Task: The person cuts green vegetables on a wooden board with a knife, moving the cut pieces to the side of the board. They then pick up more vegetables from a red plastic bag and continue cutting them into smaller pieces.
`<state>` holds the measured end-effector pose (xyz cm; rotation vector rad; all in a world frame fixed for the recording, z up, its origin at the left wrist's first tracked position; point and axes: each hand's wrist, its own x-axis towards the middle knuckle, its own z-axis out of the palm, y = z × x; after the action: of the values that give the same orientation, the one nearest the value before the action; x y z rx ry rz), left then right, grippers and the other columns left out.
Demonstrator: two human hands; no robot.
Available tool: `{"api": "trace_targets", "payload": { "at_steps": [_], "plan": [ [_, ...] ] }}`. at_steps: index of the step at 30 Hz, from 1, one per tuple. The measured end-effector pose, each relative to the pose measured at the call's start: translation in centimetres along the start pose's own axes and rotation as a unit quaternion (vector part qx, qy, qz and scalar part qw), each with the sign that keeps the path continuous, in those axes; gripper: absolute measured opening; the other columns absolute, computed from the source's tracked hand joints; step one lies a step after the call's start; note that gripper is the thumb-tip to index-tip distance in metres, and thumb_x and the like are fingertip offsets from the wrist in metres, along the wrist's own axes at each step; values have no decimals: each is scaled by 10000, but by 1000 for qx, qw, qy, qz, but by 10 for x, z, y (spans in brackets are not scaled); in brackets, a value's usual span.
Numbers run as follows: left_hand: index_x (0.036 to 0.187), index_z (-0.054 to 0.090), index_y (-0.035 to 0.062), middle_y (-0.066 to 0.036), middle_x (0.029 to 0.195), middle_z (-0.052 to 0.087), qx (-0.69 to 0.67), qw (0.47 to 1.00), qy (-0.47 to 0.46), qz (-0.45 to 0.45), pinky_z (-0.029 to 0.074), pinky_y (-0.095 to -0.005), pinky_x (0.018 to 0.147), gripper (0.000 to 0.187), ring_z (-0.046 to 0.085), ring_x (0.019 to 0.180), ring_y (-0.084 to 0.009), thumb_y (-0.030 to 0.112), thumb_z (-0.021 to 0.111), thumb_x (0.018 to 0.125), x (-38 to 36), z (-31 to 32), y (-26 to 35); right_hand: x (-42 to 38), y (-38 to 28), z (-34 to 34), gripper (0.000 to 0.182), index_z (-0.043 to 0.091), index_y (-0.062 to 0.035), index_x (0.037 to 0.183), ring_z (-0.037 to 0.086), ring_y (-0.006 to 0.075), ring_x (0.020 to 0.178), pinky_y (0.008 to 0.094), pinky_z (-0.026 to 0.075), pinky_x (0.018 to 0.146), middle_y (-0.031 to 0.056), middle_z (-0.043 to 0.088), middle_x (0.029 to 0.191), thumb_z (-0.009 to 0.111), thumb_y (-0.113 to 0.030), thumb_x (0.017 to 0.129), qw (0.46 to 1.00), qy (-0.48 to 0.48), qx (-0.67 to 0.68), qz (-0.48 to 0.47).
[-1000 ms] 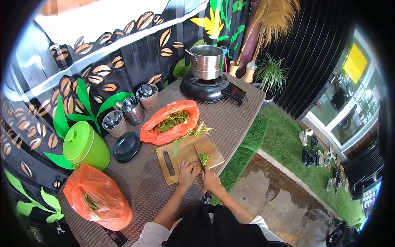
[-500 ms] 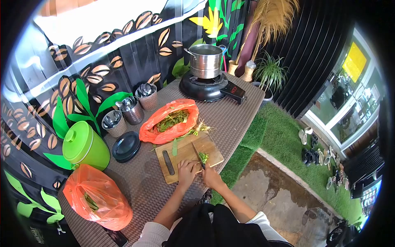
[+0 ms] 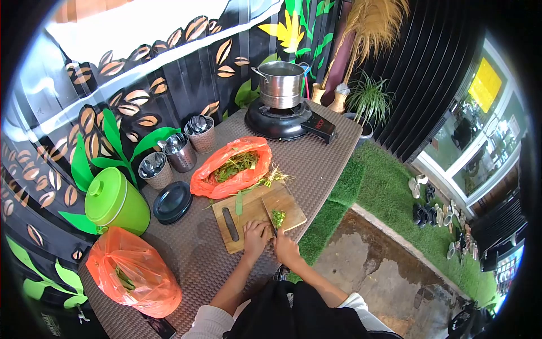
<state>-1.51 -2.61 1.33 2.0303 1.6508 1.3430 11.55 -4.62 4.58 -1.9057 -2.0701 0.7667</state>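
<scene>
A wooden cutting board [image 3: 248, 204] with a slot handle lies near the table's front edge. My right hand [image 3: 287, 248] is wrapped round the handle of a knife [image 3: 267, 208], whose blade points away from me over the board. Beside the blade sits a small heap of chopped greens [image 3: 278, 217]. Just left of the knife, my left hand [image 3: 257, 234] rests on the board with its fingers curled together; whatever is under them is hidden. One flat green leaf [image 3: 239, 203] lies farther up the board.
Behind the board stands an open orange bag of greens [image 3: 231, 169]; another orange bag [image 3: 135, 274] is at left. Around them are a green lidded bucket [image 3: 117, 200], dark plates [image 3: 173, 202], cutlery cups [image 3: 179, 152], and a pot [image 3: 280, 85] on a portable stove [image 3: 276, 121].
My right hand and the knife have shifted slightly left, toward my left hand, and the chopped greens show more fully beside the blade. My left hand stays in place.
</scene>
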Motion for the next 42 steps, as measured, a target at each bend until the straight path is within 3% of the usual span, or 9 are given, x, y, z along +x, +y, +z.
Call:
{"api": "trace_targets", "payload": {
  "at_steps": [6,10,16,18,22,28,32,38,42],
  "plan": [
    [882,693,69,-60,895,644,-11,1000,10,-13,385,-366,829,111,554,901,-257,109,642,792,-1,2,-1,13,1,-8,320,364,13,1087,610,498,800,577,480,705,337,609,862,436,-264,944,998,-15,44,-40],
    [857,709,90,-55,872,658,-15,999,25,-16,384,-361,823,101,553,895,-253,131,659,780,2,0,-4,-6,-14,-12,309,365,11,1085,606,504,816,575,476,731,341,609,861,441,-254,944,999,-28,9,18],
    [855,735,134,-23,850,687,29,997,0,-74,355,-365,810,114,537,863,-228,187,704,758,5,-3,-6,21,-1,-11,311,382,16,1081,594,506,847,559,469,769,335,604,860,443,-257,944,998,-21,58,-26],
    [846,732,141,-15,827,694,17,991,-31,-130,346,-361,817,114,533,872,-214,203,716,751,8,-4,-8,12,-3,-11,311,390,19,1073,591,506,855,549,471,771,334,603,849,442,-259,944,999,-13,44,-21],
    [838,731,154,-5,812,702,37,990,-32,-132,341,-367,818,106,527,867,-207,210,720,748,6,1,-10,7,-10,-2,320,380,18,1083,596,506,832,556,478,733,331,606,842,438,-265,944,999,-32,2,29],
    [832,727,144,-7,870,659,48,995,25,-85,335,-388,829,112,505,902,-231,198,731,735,6,-5,0,11,-2,-10,346,351,21,1119,593,526,825,577,475,731,359,597,847,440,-264,943,997,-30,63,-35],
    [830,727,138,-10,885,636,46,996,21,-79,333,-391,829,118,494,910,-245,199,733,729,3,-3,-3,-7,-14,-8,335,353,20,1108,592,526,815,578,475,719,351,602,849,439,-260,946,1000,-19,-3,23],
    [819,728,136,-8,888,644,40,996,15,-80,335,-387,829,109,491,901,-250,197,733,729,4,-5,1,14,-2,-6,323,371,26,1088,604,509,815,568,486,724,335,610,830,445,-253,942,998,-19,52,-43],
    [814,729,133,-8,891,653,38,995,9,-89,333,-379,847,104,492,904,-242,185,737,725,3,-2,-4,0,-13,-2,312,375,23,1085,598,508,816,568,477,723,342,605,833,438,-249,945,999,-34,24,13]
  ]
}}
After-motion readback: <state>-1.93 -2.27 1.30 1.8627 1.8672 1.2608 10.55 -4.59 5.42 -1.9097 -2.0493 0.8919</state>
